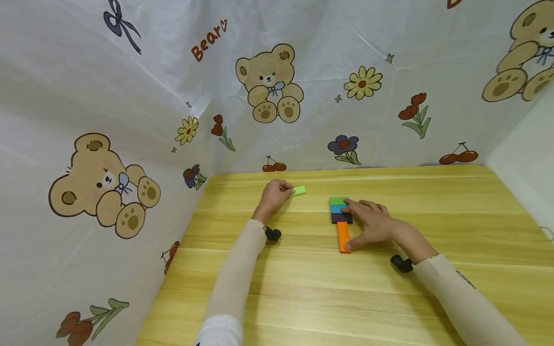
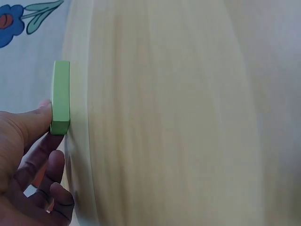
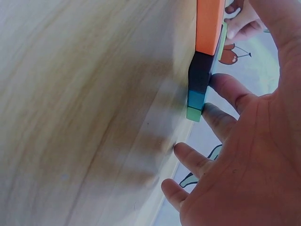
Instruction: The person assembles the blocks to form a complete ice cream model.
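My left hand [image 1: 274, 196] pinches a light green block [image 1: 298, 191] by one end, between thumb and fingers, close over the table. In the left wrist view the block [image 2: 61, 94] stands out beyond the thumb tip. To the right lie a green block [image 1: 337, 201], a blue block [image 1: 335, 209] and a dark purple block [image 1: 341, 218], side by side. An orange block [image 1: 343, 234] runs from the purple one toward me. My right hand [image 1: 374, 225] has its fingers spread, with fingertips at the green and blue blocks and the thumb on the orange block's near end.
The wooden table [image 1: 303, 288] meets a white cloth [image 1: 320, 125] printed with bears and flowers at its back and left edges. A white wall [image 1: 528, 158] rises at the right. Black wrist cameras [image 1: 401, 264] hang near each wrist.
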The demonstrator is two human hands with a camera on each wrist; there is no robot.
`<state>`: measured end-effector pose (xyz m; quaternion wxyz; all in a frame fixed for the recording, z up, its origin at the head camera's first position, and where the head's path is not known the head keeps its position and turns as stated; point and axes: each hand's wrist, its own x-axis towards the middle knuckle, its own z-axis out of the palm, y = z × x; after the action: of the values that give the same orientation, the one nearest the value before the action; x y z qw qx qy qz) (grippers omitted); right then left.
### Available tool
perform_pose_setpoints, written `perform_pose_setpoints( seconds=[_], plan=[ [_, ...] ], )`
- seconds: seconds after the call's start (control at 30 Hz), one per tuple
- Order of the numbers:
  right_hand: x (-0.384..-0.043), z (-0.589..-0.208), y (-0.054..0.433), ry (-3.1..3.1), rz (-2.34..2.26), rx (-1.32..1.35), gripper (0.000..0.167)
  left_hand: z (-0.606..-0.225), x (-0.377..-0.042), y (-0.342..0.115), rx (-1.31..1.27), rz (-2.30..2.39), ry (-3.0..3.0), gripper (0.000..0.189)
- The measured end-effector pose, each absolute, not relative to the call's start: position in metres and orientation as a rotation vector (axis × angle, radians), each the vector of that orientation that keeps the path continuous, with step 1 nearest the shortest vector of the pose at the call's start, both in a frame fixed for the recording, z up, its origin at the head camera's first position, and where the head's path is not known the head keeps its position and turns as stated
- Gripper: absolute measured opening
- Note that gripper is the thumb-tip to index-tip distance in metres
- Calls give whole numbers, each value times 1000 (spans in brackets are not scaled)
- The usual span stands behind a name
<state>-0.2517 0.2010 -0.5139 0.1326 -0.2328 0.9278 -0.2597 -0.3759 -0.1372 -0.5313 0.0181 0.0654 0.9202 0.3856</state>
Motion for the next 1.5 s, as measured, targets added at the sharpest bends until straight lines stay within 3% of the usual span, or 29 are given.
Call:
perform_pose_setpoints(
  seconds=[0.87,1.5],
  plan=[
    [-254,-515,202,2700,-726,-650,113,-528,-375,-36,429,1156,2793,16],
    [-253,-513,201,2699,-711,-639,117,-523,-369,-17,466,1095,2789,15]
  ],
)
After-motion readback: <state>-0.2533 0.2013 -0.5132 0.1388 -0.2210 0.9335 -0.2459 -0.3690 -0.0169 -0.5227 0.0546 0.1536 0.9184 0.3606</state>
